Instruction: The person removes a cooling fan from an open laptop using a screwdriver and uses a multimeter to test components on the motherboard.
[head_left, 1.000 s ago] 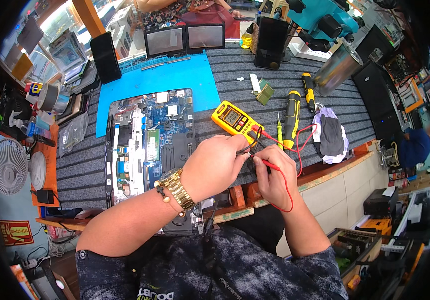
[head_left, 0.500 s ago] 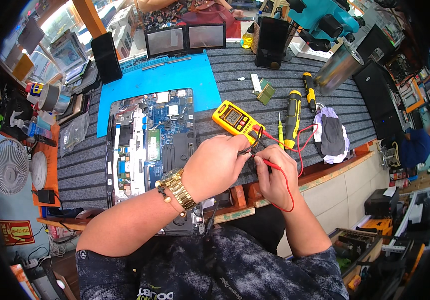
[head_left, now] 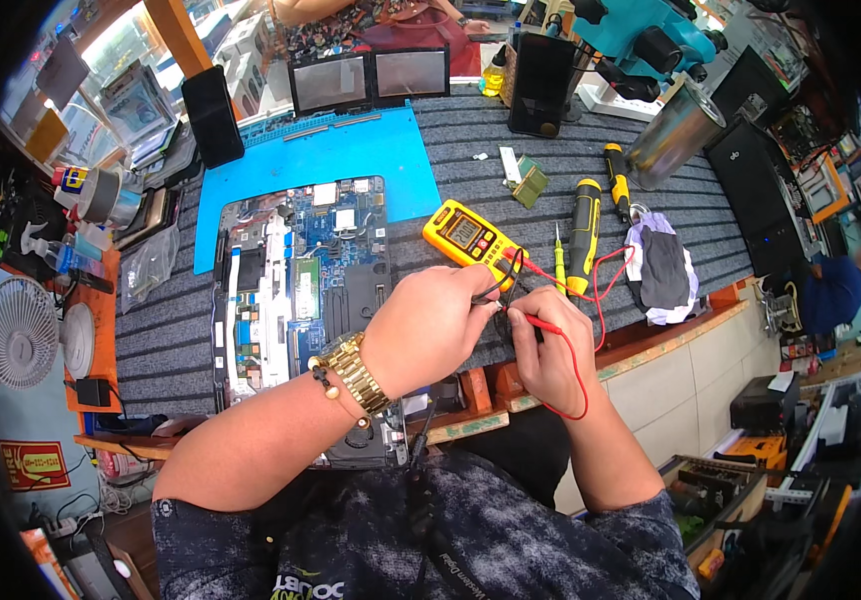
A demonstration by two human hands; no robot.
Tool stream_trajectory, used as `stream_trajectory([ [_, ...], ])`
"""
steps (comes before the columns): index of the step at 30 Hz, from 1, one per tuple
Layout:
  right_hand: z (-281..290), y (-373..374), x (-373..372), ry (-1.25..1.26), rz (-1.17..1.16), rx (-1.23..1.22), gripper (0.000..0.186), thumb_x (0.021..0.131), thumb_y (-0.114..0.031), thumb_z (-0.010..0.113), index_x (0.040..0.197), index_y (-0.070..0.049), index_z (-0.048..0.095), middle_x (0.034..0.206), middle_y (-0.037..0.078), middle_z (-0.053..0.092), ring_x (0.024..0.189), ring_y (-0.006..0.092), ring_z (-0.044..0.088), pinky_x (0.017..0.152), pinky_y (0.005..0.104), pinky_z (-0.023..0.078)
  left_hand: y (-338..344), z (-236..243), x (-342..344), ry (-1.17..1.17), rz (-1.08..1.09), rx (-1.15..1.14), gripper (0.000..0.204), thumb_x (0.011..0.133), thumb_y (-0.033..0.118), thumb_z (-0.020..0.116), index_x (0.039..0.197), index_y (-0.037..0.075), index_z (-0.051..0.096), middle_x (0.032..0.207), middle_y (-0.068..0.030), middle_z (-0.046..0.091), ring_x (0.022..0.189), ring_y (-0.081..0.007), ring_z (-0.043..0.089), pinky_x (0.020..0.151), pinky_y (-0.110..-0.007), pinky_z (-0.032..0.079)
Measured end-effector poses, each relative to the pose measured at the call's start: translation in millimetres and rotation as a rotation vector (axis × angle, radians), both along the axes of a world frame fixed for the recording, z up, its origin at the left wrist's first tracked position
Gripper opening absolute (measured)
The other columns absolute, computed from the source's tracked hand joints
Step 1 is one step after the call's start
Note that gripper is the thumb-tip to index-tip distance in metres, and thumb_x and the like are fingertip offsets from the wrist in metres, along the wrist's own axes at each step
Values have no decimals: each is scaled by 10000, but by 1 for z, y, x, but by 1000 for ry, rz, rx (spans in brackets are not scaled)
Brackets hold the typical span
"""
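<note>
My left hand (head_left: 429,322), with a gold watch (head_left: 353,374) at its wrist, is closed by the multimeter's lower end, its fingers pinching a black test lead (head_left: 488,295). Against those fingertips comes the tip of a red test probe (head_left: 542,324), gripped in my right hand (head_left: 561,350). What lies between the two sets of fingertips is too small and covered to make out. The yellow multimeter (head_left: 466,236) lies on the mat just beyond, red and black leads plugged into it. An opened laptop (head_left: 308,290) with its blue board bare sits left of my hands, partly under my left forearm.
A blue work mat (head_left: 406,160) lies beneath the laptop's far end. Right of the multimeter are a green screwdriver (head_left: 559,262), a yellow-black screwdriver (head_left: 586,235) and a bundled cloth (head_left: 663,268). A teal microscope (head_left: 651,45) and a metal cylinder (head_left: 679,135) stand at the back right.
</note>
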State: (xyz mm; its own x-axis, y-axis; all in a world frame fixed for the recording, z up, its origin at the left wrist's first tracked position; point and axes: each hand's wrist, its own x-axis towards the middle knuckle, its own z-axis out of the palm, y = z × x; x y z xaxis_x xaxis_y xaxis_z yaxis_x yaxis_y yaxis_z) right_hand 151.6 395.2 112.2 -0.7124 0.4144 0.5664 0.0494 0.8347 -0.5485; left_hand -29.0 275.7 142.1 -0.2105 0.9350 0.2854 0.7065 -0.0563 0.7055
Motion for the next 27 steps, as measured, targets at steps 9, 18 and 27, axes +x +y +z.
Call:
stream_trajectory([
  [9, 1, 1, 3, -25, 18, -21, 91, 1002, 67, 728, 1022, 8, 661, 907, 185, 710, 792, 382, 706, 734, 434, 562, -3, 4, 5, -3, 58, -70, 187, 1000, 139, 769, 1119, -3, 746, 1025, -217, 818, 965, -442, 784, 842, -519, 632],
  [18, 0, 0, 0, 25, 3, -7, 146, 965, 35, 774, 992, -39, 651, 846, 132, 656, 753, 372, 666, 682, 463, 528, -3, 8, 18, 46, 128, -141, 190, 1014, 149, 755, 1165, 34, 746, 1053, -185, 833, 975, -425, 793, 834, -531, 640],
  [27, -1, 0, 1, 5, -9, -8, 142, 973, 21, 774, 987, -43, 648, 845, 135, 654, 757, 375, 662, 683, 469, 524, -4, 16, 23, 121, 143, -154, 157, 1013, 157, 750, 1129, 54, 730, 992, -171, 825, 924, -422, 790, 788, -554, 626],
])
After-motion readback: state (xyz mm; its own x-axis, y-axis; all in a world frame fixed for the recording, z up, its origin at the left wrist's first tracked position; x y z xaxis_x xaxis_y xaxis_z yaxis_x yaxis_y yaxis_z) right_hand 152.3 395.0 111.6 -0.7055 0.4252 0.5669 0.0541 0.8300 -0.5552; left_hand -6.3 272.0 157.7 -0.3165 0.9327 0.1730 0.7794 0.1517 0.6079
